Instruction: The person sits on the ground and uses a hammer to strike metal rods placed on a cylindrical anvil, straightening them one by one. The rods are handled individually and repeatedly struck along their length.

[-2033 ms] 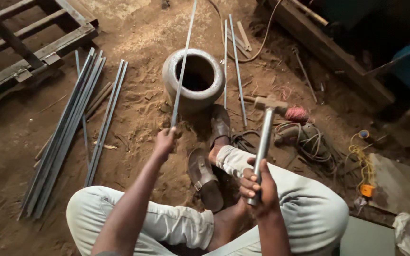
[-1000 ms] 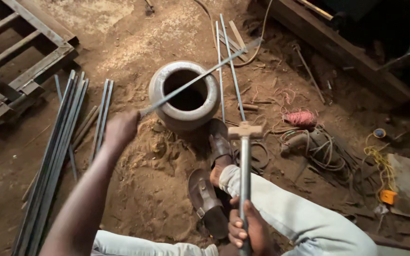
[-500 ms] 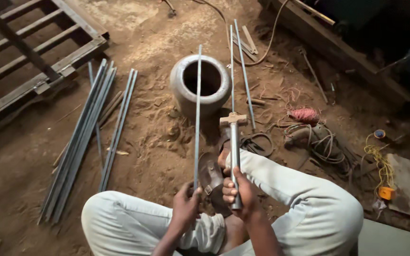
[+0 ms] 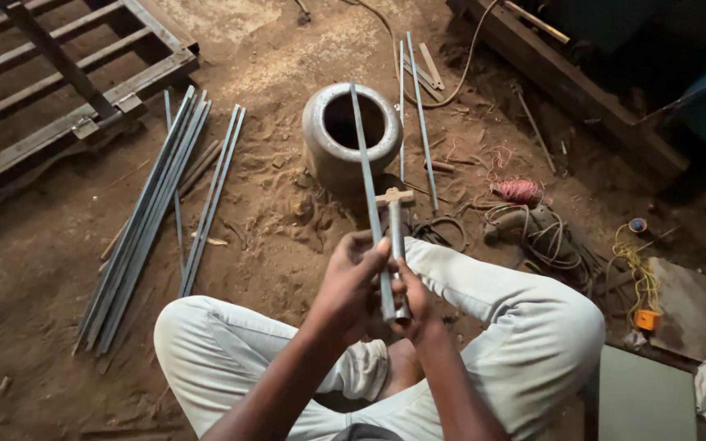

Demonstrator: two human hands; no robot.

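Note:
I sit cross-legged on a dirt floor. My left hand (image 4: 351,278) grips the near end of a long thin metal rod (image 4: 364,171), which points away from me over the mouth of a round grey metal pot (image 4: 320,151). My right hand (image 4: 415,304) holds the handle of a hammer (image 4: 395,214); its head points away and lies just to the right of the rod. Both hands are close together in front of my knees, and the rod and hammer handle run side by side.
A bundle of long metal rods (image 4: 150,220) lies on the floor at left, beside a metal frame (image 4: 75,90). Two more rods (image 4: 415,106) lie right of the pot. Coiled rope and wire (image 4: 533,233), red twine (image 4: 518,191), yellow cord (image 4: 635,265) and a wooden beam (image 4: 582,90) are at right.
My left hand swung the rod from leaning on the pot out to the left, then drew it back toward me. Both hands now meet, rod alongside the hammer handle.

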